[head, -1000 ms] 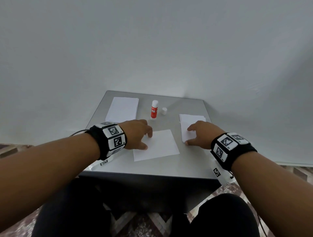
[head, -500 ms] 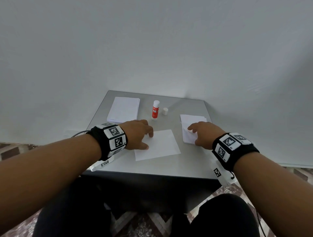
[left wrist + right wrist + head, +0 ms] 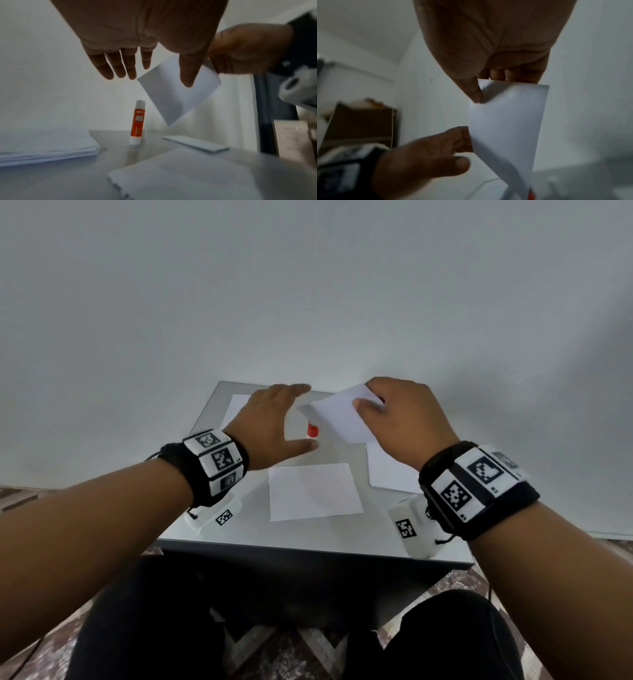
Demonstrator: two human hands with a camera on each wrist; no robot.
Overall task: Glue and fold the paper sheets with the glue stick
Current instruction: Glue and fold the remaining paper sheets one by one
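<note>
My right hand (image 3: 363, 397) pinches a white paper sheet (image 3: 339, 416) between thumb and fingers and holds it in the air over the back of the table. In the right wrist view the sheet (image 3: 506, 115) hangs down from that pinch. My left hand (image 3: 298, 419) hovers just left of it with its fingers (image 3: 120, 65) straight and spread, holding nothing. The orange-and-white glue stick (image 3: 138, 121) stands upright below the raised sheet, which half hides it in the head view. Another single sheet (image 3: 313, 491) lies flat in the middle of the table.
A stack of paper (image 3: 46, 144) lies at the back left, partly behind my left hand. A second pile (image 3: 390, 474) lies on the right under my right wrist. The small grey table (image 3: 308, 542) stands against a white wall; its front edge is near my knees.
Both hands have risen off the table. My right hand has taken a sheet from the right pile and lifted it. My left hand has left the middle sheet and moved up towards the raised one.
</note>
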